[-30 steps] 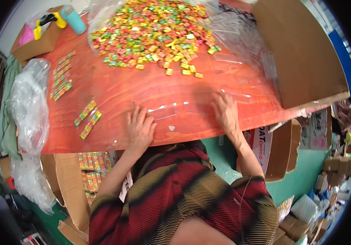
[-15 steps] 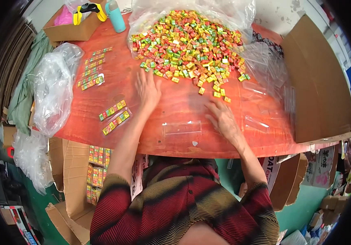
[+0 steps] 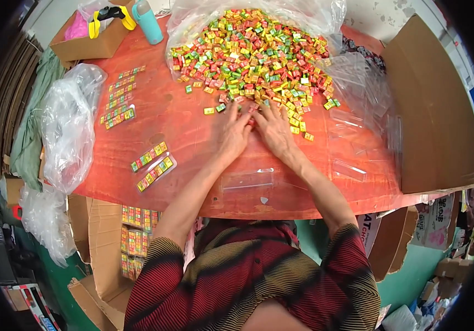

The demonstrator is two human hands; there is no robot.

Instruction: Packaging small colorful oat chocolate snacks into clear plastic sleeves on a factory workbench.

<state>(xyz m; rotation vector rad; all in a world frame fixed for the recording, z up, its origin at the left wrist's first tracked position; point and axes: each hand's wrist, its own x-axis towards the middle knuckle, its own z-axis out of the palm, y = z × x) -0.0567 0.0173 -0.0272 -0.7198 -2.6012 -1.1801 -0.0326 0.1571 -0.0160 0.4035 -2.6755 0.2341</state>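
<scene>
At the near edge of a heap of small colourful wrapped blocks (image 3: 248, 60), my two hands lie close together. My left hand (image 3: 233, 135) reaches forward with its fingers stretched out, the tips among the blocks. Beside it, my right hand (image 3: 274, 129) is spread, its fingertips touching the heap's front. A red block (image 3: 253, 108) shows between the hands, and part of the heap's front edge is hidden under the fingers. Left of my left hand lies a loose yellow block (image 3: 209, 111).
Clear plastic trays (image 3: 350, 170) lie at right and in front of me. Rows of blocks (image 3: 155, 173) sit at left, one row in a tray. A tall cardboard panel (image 3: 435, 110) stands right; a teal bottle (image 3: 148, 23) and cardboard box (image 3: 91, 47) stand far left.
Both hands have come together at the heap's front edge. My left hand moved right, my right hand moved forward and left. Some blocks at the near edge have shifted.
</scene>
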